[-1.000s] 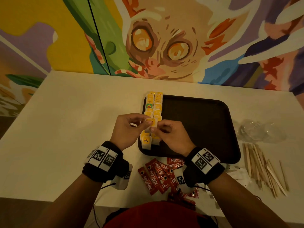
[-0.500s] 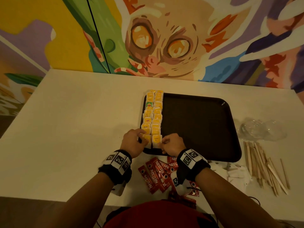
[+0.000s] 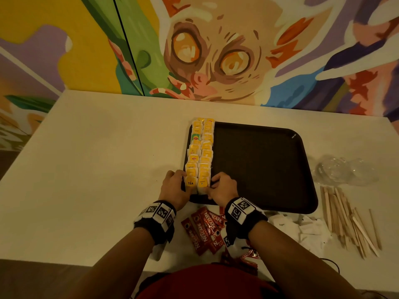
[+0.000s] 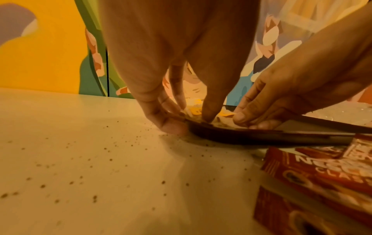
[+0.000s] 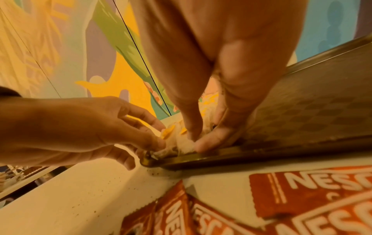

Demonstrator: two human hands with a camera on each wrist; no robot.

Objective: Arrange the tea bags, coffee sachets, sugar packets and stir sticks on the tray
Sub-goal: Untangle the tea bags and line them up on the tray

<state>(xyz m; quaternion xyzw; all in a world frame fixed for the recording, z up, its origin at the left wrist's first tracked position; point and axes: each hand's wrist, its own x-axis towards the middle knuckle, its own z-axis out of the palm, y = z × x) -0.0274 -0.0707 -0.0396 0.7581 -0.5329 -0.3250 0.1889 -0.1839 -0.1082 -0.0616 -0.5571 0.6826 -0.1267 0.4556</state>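
Note:
A dark tray point(image 3: 259, 165) lies on the white table. Two columns of yellow-tagged tea bags point(image 3: 201, 147) run along its left edge. Both hands are at the tray's near-left corner, one on each side of the nearest pair of bags. My left hand point(image 3: 180, 183) touches the nearest bag marked TEA point(image 3: 190, 182) with fairly straight fingers, and its thumb point(image 4: 207, 114) presses down on the bags. My right hand point(image 3: 212, 184) pinches the nearest bag of the right column point(image 5: 186, 145) between thumb and fingers. Red coffee sachets point(image 3: 205, 228) lie in front of the tray. White sugar packets point(image 3: 306, 228) and wooden stir sticks point(image 3: 349, 221) lie to the right.
Crumpled clear plastic point(image 3: 343, 171) sits right of the tray, above the sticks. Small dark specks dot the table point(image 4: 90, 159) left of the tray. A painted wall stands behind the table. Most of the tray's floor right of the tea bags is bare.
A second ago both hands held a tea bag above the rows. They came down toward me to the tray's near-left corner and now rest at the nearest bags.

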